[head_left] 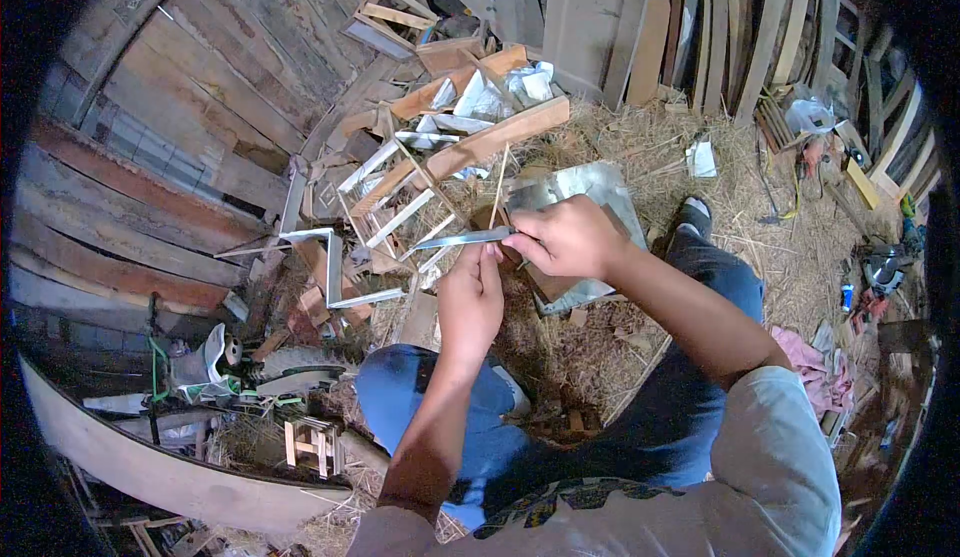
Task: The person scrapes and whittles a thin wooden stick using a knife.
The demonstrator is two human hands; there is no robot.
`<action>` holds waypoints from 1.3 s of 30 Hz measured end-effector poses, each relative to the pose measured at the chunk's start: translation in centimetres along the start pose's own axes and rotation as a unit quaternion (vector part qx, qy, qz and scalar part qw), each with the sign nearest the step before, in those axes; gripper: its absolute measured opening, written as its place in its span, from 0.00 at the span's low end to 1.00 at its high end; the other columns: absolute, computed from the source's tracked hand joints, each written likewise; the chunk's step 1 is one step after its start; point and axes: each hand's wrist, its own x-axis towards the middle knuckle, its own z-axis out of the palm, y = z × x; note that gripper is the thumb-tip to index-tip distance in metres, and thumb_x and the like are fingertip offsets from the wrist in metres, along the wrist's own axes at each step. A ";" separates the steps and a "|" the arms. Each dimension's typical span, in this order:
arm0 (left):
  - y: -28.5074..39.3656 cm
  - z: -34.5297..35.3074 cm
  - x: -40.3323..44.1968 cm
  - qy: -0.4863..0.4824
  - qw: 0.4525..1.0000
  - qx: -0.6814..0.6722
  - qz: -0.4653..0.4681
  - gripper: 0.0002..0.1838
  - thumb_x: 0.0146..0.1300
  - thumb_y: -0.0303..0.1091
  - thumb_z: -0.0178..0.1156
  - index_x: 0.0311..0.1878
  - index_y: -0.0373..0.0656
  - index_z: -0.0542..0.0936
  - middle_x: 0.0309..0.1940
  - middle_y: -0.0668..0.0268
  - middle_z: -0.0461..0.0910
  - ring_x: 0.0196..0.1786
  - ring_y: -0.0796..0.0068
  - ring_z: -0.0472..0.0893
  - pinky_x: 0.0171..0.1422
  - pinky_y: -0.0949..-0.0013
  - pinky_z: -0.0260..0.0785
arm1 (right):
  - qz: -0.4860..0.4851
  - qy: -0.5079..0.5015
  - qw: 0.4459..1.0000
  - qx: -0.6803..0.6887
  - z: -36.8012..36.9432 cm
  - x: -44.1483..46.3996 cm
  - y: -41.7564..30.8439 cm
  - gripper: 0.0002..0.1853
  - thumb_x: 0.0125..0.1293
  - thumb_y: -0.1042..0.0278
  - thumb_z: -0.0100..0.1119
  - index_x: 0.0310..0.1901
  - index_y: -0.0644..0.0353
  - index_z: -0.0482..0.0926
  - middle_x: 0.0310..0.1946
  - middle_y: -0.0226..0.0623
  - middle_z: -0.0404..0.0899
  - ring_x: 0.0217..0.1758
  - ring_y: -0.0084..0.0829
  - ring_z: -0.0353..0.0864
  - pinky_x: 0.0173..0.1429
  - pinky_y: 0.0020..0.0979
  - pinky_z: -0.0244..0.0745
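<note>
A: What is the right hand [575, 237] doing?

B: It holds a knife [455, 240]. Its fingers are curled tight around the handle. The blade points out to the left, and it is up in the air in front of the person.

A: And the left hand [473, 292]?

B: It is just under the blade, close to the handle. Its fingers are pressed together, with the tips pointing up. I can't tell if they pinch anything.

A: I see a thin stick [501, 182] too!

B: Yes, it goes up from behind the blade. The low end is hidden, so I can't say which hand has it, if any.

A: What is past the hands?

B: A shiny sheet [603, 185] is down low, past the right hand. To the left of it is a wooden frame [405, 215] with bars like a ladder. A thick plank [500, 139] lies just behind that frame, with more wood around it.

A: What is on the floor?

B: Lots of straw [640, 137]. A white paper [702, 160] lies on it, to the right. A pink cloth [815, 365] is near the person's right elbow.
</note>
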 end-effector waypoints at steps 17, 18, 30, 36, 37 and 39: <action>-1.4 -1.6 -0.2 -0.039 0.984 -0.089 -0.146 0.14 0.82 0.36 0.48 0.43 0.39 0.79 0.23 0.68 0.70 0.28 0.83 0.68 0.33 0.70 0.62 | 0.175 0.013 0.982 -0.065 -1.4 -1.0 3.9 0.23 0.76 0.42 0.50 0.38 0.52 0.85 0.23 0.47 0.82 0.26 0.53 0.83 0.33 0.52 0.77; -1.2 -1.6 -0.1 -0.042 0.984 -0.087 -0.147 0.14 0.82 0.36 0.48 0.43 0.39 0.79 0.23 0.68 0.70 0.28 0.83 0.68 0.33 0.70 0.62 | 0.120 0.021 0.991 -0.052 -1.0 -0.9 2.9 0.21 0.75 0.43 0.52 0.37 0.52 0.84 0.22 0.46 0.81 0.25 0.52 0.82 0.31 0.52 0.77; 0.2 -0.2 0.2 -0.003 0.998 -0.052 -0.026 0.11 0.80 0.33 0.50 0.42 0.37 0.78 0.22 0.61 0.72 0.26 0.81 0.69 0.32 0.68 0.64 | 0.024 -0.023 0.999 0.017 -0.5 0.4 0.3 0.20 0.75 0.45 0.53 0.33 0.52 0.77 0.20 0.45 0.79 0.25 0.52 0.83 0.29 0.52 0.77; 0.5 -1.0 -0.2 -0.013 0.998 -0.014 -0.055 0.13 0.81 0.33 0.49 0.41 0.38 0.78 0.29 0.69 0.75 0.35 0.84 0.70 0.42 0.74 0.65 | -0.008 0.031 0.998 -0.045 -0.7 0.9 2.4 0.18 0.74 0.49 0.57 0.30 0.53 0.77 0.19 0.44 0.77 0.22 0.50 0.81 0.28 0.48 0.75; 0.3 -1.1 -0.4 -0.020 0.998 -0.031 -0.052 0.13 0.81 0.33 0.49 0.41 0.38 0.78 0.29 0.69 0.75 0.35 0.84 0.70 0.42 0.74 0.65 | 0.092 0.044 0.992 -0.068 -0.9 1.1 4.5 0.20 0.75 0.46 0.54 0.32 0.52 0.78 0.21 0.44 0.80 0.24 0.51 0.82 0.30 0.50 0.76; 0.3 -1.4 -1.0 -0.027 0.997 -0.051 -0.046 0.13 0.81 0.34 0.49 0.41 0.39 0.78 0.29 0.69 0.75 0.35 0.84 0.70 0.42 0.74 0.66 | 0.191 0.058 0.975 -0.095 -2.2 1.1 6.9 0.21 0.76 0.43 0.52 0.34 0.52 0.80 0.23 0.44 0.82 0.25 0.52 0.83 0.32 0.51 0.78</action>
